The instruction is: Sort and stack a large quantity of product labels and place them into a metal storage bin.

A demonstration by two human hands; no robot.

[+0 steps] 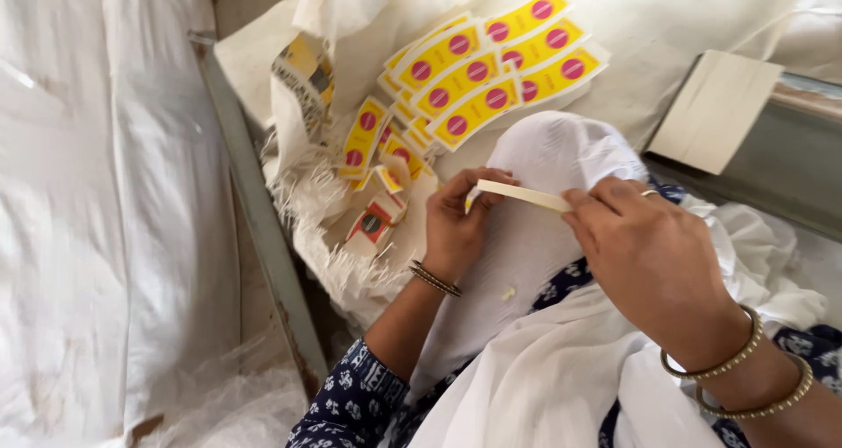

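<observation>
Paper strip [519, 194], pale and narrow, is stretched between my two hands over the white cloth [535, 238] draped on my lap: my left hand [456, 220] pinches its near end with thumb and fingers closed tight, and my right hand [645, 242] has the other end pinched under thumb and forefinger, the remaining fingers curled in. From the head view, I judge I am at the point of peeling or separating this strip, so whatever I do with it calls for a steady pull with both pinches kept firm, or the thin paper may tear or curl. Just beyond my left hand lies a fan of yellow labels with red dots [478, 71] spread on a frayed white sack [307, 211], with a few small folded labels [377, 211] scattered near its fringe. A beige card [715, 106] rests on the grey ledge [781, 176] to my right. Bangles sit on both wrists. The bunched cloth crowds my working space, and its folds could snag the strip
</observation>
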